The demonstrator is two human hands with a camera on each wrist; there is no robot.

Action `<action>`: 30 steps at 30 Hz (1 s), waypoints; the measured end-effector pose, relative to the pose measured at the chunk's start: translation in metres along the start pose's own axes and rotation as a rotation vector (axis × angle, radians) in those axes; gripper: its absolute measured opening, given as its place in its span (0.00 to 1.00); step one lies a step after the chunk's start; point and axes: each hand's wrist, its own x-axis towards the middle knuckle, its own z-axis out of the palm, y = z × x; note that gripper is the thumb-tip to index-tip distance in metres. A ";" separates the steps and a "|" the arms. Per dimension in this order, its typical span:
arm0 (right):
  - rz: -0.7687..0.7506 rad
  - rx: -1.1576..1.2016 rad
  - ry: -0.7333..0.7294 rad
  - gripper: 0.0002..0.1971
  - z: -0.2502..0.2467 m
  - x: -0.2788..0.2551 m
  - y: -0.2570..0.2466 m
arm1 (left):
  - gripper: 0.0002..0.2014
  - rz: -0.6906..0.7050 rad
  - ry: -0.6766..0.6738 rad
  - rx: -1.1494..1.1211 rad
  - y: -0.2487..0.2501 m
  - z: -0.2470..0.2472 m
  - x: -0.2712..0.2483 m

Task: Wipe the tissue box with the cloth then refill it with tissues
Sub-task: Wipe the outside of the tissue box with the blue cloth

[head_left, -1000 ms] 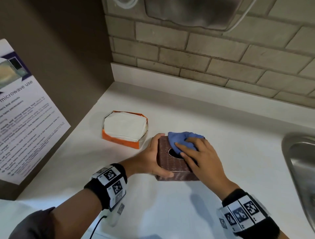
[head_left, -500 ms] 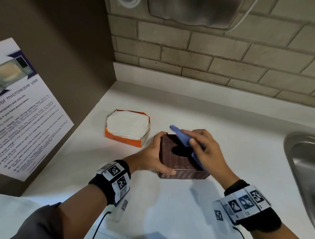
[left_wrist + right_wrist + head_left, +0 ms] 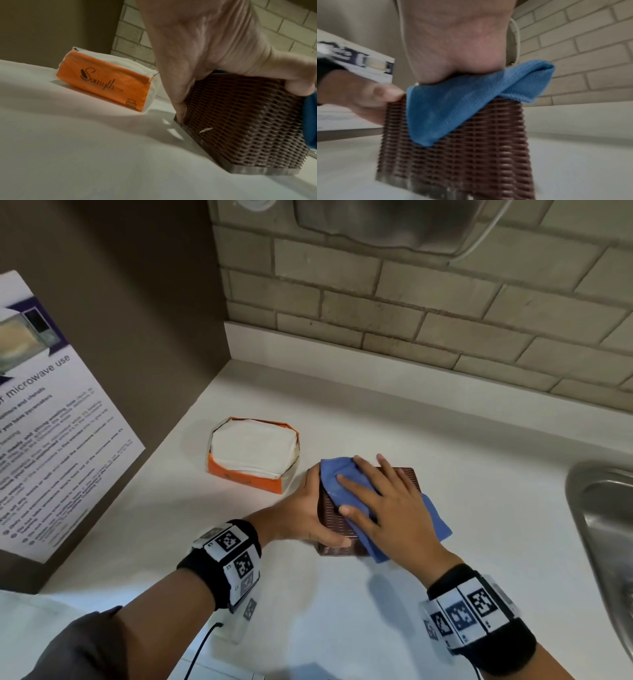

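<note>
A brown woven tissue box (image 3: 334, 520) (image 3: 240, 121) (image 3: 462, 155) stands on the white counter (image 3: 342, 611). My left hand (image 3: 308, 508) (image 3: 197, 54) grips its left side, thumb on the near edge and fingers behind. A blue cloth (image 3: 346, 487) (image 3: 453, 108) lies spread over the box top and hangs off its right side. My right hand (image 3: 387, 505) (image 3: 453, 40) presses flat on the cloth with straight, spread fingers. An open orange pack of white tissues (image 3: 253, 453) (image 3: 106, 82) lies to the left of the box.
A steel sink (image 3: 606, 525) sits at the right edge. A brick wall (image 3: 411, 313) runs along the back. A brown side panel with a microwave notice (image 3: 51, 419) closes the left. A grey appliance (image 3: 394, 220) hangs above.
The cloth, lifted edge-on over the box half a second ago, now lies flat on the top under my right palm. The box has turned slightly in my left hand's hold.
</note>
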 end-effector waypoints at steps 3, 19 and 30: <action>-0.116 -0.034 -0.072 0.27 0.000 -0.006 0.001 | 0.55 0.023 -0.018 0.018 -0.002 -0.001 0.002; 0.024 0.146 0.085 0.22 -0.001 -0.026 0.035 | 0.56 -0.041 -0.022 -0.028 -0.002 -0.001 0.001; -0.151 0.276 0.122 0.22 0.004 -0.041 0.010 | 0.58 -0.043 -0.029 0.014 -0.003 -0.001 0.003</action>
